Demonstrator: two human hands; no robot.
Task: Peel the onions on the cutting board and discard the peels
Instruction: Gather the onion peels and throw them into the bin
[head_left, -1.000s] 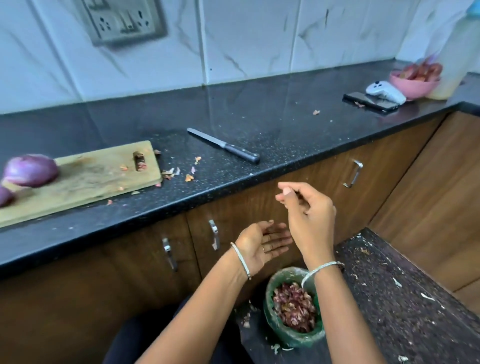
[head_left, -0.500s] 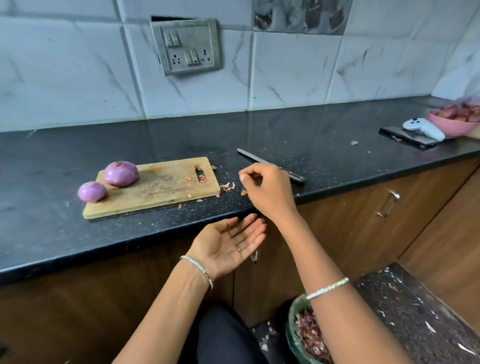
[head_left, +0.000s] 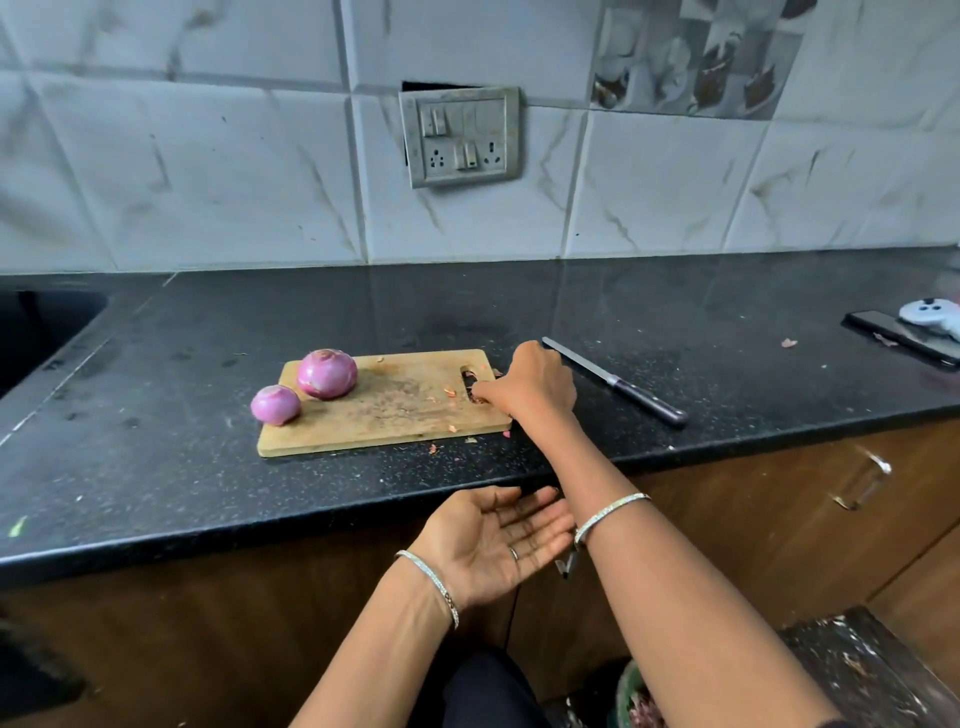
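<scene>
Two peeled purple onions lie on the left end of the wooden cutting board (head_left: 384, 421): a large onion (head_left: 327, 374) and, touching its front left, a small onion (head_left: 275, 405). My right hand (head_left: 530, 387) reaches over the board's right end, its curled fingertips pinching peel scraps (head_left: 470, 392) at the handle slot. My left hand (head_left: 493, 540) is held open, palm up, just below the counter's front edge. More small peel bits (head_left: 432, 447) lie on the board and on the counter in front of it.
A knife (head_left: 618, 387) lies on the black counter just right of my right hand. A phone (head_left: 904, 338) and a white controller (head_left: 930, 314) sit at the far right. A green bin of peels (head_left: 636, 706) stands on the floor. There is a sink (head_left: 41, 332) at the left.
My view rose from the bin to the counter. My right hand moved up from over the bin to the board's handle slot. My left hand stayed open and came up under the counter edge.
</scene>
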